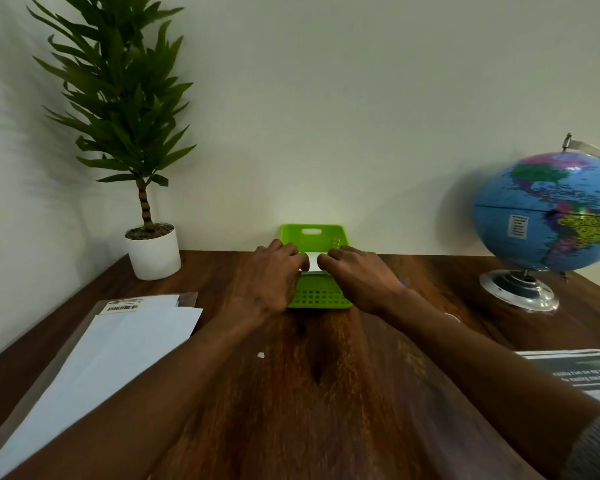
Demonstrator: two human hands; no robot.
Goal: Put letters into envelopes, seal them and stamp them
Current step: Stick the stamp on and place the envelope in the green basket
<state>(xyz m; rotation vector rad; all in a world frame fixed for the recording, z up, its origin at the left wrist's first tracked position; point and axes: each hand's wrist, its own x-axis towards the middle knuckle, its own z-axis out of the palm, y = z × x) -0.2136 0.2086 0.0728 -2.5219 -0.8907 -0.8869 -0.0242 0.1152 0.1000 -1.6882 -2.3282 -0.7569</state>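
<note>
Your left hand (pixel 269 275) and right hand (pixel 355 275), fingers curled, pinch a white envelope (pixel 313 262) between them, over the green basket (pixel 317 296) beneath both hands.

Dark wood-grain counter (pixel 326 393) against a pale wall. Upper left: potted plant (pixel 152 252) in a white pot. Left: white envelopes (pixel 118 348) on a clear plastic sleeve. Centre back: green perforated basket (pixel 321 297). Right: globe (pixel 548 216) on a metal base. Lower right edge: printed paper (pixel 582 372). Centre: small white scrap (pixel 261 355).
</note>
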